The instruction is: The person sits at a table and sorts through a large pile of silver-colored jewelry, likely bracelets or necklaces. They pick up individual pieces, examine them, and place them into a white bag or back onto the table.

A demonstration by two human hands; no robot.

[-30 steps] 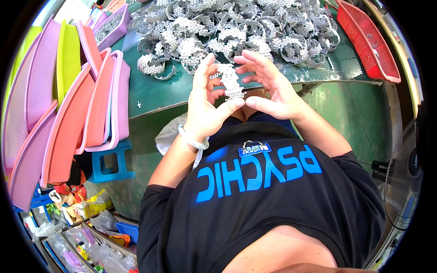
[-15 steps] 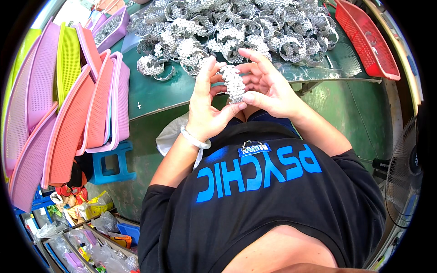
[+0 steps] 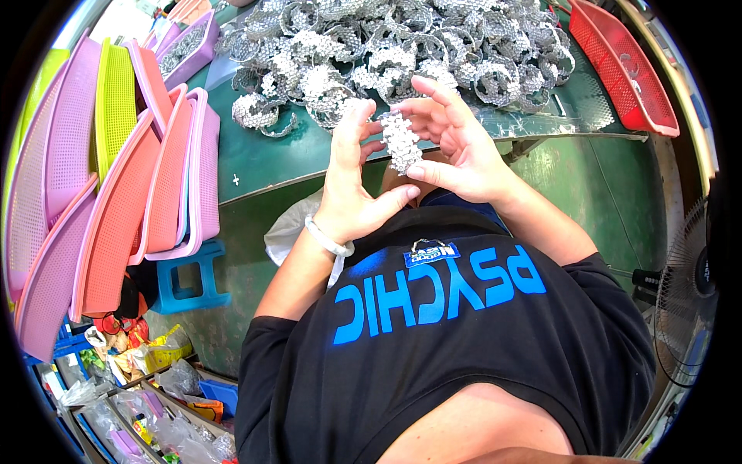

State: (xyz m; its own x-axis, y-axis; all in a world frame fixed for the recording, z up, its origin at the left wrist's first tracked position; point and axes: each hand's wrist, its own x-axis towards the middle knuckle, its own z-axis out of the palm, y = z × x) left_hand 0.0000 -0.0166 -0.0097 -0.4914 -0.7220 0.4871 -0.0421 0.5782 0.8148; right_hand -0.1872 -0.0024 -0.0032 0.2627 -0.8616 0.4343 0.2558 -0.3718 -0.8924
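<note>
Silver, beaded and coiled, a small sparkly band (image 3: 402, 141) sits between both hands just above picture centre, over the near edge of the green table (image 3: 267, 158). The left hand (image 3: 352, 189) presses it from the nine o'clock side with fingers upright and thumb stretched beneath; the right hand (image 3: 456, 147) cups it from three o'clock, fingers curled loosely around it. At twelve o'clock a heap of similar silver bands (image 3: 402, 46) covers the table. A red mesh basket (image 3: 630, 73) lies at two o'clock; whether it holds anything cannot be told. Pink and yellow-green trays (image 3: 116, 178) stand on edge at nine o'clock, beside a blue stool (image 3: 189, 278).
</note>
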